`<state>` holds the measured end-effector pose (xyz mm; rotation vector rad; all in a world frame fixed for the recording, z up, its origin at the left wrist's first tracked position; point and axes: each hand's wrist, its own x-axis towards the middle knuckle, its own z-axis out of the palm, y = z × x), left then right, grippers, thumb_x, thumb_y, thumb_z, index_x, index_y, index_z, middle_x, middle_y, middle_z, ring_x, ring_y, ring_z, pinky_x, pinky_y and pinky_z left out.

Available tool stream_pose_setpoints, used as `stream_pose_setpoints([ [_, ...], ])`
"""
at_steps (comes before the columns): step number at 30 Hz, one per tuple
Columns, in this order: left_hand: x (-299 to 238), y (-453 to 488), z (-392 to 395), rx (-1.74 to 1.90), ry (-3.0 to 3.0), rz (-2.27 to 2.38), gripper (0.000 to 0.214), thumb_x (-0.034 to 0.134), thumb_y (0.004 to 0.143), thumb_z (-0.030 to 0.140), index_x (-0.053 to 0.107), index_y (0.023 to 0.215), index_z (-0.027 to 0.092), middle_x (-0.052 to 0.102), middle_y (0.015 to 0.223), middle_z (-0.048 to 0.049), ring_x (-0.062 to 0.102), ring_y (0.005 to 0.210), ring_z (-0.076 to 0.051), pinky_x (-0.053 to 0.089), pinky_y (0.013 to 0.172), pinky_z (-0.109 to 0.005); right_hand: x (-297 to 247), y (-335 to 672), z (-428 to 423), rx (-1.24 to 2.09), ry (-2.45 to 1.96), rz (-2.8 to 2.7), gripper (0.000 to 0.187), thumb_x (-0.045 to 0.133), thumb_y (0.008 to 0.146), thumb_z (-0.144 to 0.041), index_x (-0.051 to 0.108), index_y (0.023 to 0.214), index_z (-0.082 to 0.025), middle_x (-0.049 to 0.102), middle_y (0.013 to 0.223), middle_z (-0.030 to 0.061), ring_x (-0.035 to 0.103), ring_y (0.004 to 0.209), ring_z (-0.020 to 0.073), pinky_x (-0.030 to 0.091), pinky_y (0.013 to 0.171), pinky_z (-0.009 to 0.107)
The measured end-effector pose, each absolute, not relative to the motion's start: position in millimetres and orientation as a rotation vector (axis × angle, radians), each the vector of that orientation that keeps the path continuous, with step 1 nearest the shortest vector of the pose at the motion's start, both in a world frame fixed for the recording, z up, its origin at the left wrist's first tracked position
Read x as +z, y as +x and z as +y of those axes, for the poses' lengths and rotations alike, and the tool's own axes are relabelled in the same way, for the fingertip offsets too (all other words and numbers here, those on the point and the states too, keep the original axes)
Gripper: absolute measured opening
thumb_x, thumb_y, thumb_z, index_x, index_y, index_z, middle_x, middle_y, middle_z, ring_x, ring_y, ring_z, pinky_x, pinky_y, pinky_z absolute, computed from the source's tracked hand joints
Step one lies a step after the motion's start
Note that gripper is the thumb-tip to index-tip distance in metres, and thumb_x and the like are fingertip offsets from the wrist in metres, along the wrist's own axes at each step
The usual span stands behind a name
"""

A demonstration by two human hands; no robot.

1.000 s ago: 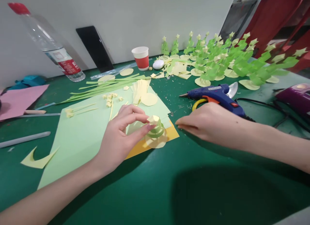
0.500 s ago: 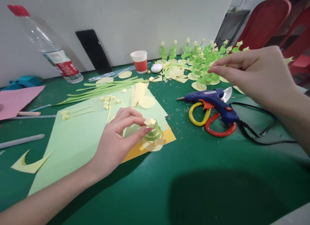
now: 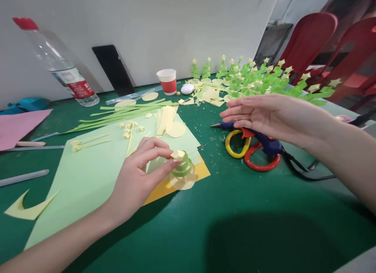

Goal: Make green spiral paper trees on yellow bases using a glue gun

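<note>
My left hand (image 3: 147, 169) pinches the pale yellow paper star (image 3: 178, 156) on top of a small paper tree (image 3: 183, 167). A green strip spirals round the tree, which stands upright on a round cream base (image 3: 182, 183). Beneath lie a yellow-orange sheet (image 3: 202, 172) and pale green sheets (image 3: 88, 179). My right hand (image 3: 264, 114) is open, fingers stretched out, holding nothing. It hovers over a blue glue gun (image 3: 272, 147) and scissors with a yellow and a red handle loop (image 3: 261, 168), partly hiding the gun.
Several finished paper trees (image 3: 252, 79) crowd the back right beside paper scraps (image 3: 210, 94). A paper cup (image 3: 168, 87), a phone (image 3: 113, 69) and a plastic bottle (image 3: 76, 83) stand along the wall. Green strips (image 3: 123, 115) and small stars (image 3: 129, 128) lie left. A black cord (image 3: 305, 175) trails right.
My right hand has gone from a pinch near the finished trees to stretched fingers, lower and further left over the glue gun. My left hand keeps its pinch on the star. The view has shifted slightly.
</note>
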<state>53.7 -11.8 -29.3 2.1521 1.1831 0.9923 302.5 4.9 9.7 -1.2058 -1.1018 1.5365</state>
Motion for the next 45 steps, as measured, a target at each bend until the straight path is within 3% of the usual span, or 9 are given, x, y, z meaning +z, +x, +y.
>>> stream_pose_setpoints([
  [5,-29,52,-11,1.007,2.149,1.18,0.011,0.055,0.074,0.021,0.056,0.063,0.023,0.051,0.07,0.001,0.047,0.069,-0.015,0.04,0.068,-0.031,7,300,0,1.468,-1.201,-1.284,0.022,0.047,0.079,-0.009,0.055,0.099,-0.014,0.061,0.108,0.0088,0.057,0.1,0.0167,0.046,0.091,0.028],
  [12,-29,52,-11,1.001,2.141,1.164,0.011,0.055,0.074,0.02,0.057,0.064,0.023,0.051,0.071,0.0014,0.047,0.071,-0.015,0.039,0.068,-0.029,6,297,-2,1.456,-1.227,-1.324,0.035,0.051,0.068,0.0,0.055,0.099,-0.015,0.061,0.11,0.0071,0.057,0.101,0.0163,0.05,0.085,0.026],
  [19,-28,53,-12,1.0,2.155,1.16,0.011,0.054,0.075,0.019,0.057,0.064,0.023,0.051,0.071,0.0013,0.047,0.07,-0.015,0.039,0.067,-0.029,5,296,-2,1.325,-1.351,-1.396,0.033,0.064,0.061,-0.004,0.06,0.09,-0.019,0.067,0.094,0.0019,0.061,0.093,0.0167,0.054,0.076,0.023],
  [26,-30,53,-12,0.99,2.155,1.155,0.011,0.054,0.075,0.021,0.055,0.065,0.022,0.051,0.073,0.0009,0.047,0.073,-0.015,0.039,0.068,-0.028,7,292,-2,1.08,-1.485,-1.49,0.032,0.07,0.056,-0.01,0.063,0.086,-0.02,0.068,0.091,0.0018,0.066,0.075,0.0171,0.057,0.061,0.022],
  [29,-30,52,-12,0.979,2.157,1.163,0.011,0.054,0.076,0.023,0.055,0.065,0.022,0.051,0.073,0.0011,0.047,0.072,-0.015,0.038,0.067,-0.028,10,287,-1,0.963,-1.546,-1.568,0.029,0.07,0.057,-0.014,0.064,0.085,-0.019,0.069,0.08,0.0035,0.066,0.066,0.0182,0.057,0.053,0.024],
  [33,-30,52,-12,0.984,2.154,1.165,0.011,0.054,0.076,0.025,0.056,0.066,0.022,0.051,0.073,0.0011,0.047,0.072,-0.015,0.038,0.067,-0.029,15,276,5,0.669,-1.573,-1.776,0.024,0.071,0.056,-0.015,0.066,0.079,-0.017,0.068,0.06,0.0018,0.065,0.057,0.0183,0.056,0.057,0.029],
  [38,-31,52,-11,0.993,2.118,1.162,0.01,0.054,0.076,0.023,0.055,0.065,0.023,0.051,0.073,0.0014,0.046,0.073,-0.015,0.037,0.069,-0.029,19,266,28,0.357,-1.575,-1.947,0.016,0.073,0.054,-0.019,0.068,0.068,-0.017,0.066,0.058,0.0011,0.064,0.058,0.0209,0.054,0.063,0.037],
  [41,-33,52,-12,0.995,2.105,1.151,0.009,0.054,0.075,0.023,0.056,0.066,0.023,0.051,0.073,0.0017,0.046,0.073,-0.015,0.037,0.071,-0.03,17,264,47,0.455,-1.57,-2.024,0.013,0.068,0.057,-0.009,0.068,0.068,-0.017,0.068,0.066,0.0015,0.064,0.062,0.0202,0.054,0.06,0.033],
  [45,-34,52,-12,0.999,2.082,1.143,0.009,0.055,0.075,0.024,0.055,0.066,0.023,0.05,0.073,0.0016,0.046,0.074,-0.015,0.036,0.071,-0.03,17,262,64,0.604,-1.595,-2.199,0.034,0.053,0.06,0.006,0.068,0.082,-0.015,0.069,0.079,0.003,0.065,0.067,0.0173,0.052,0.059,0.026],
])
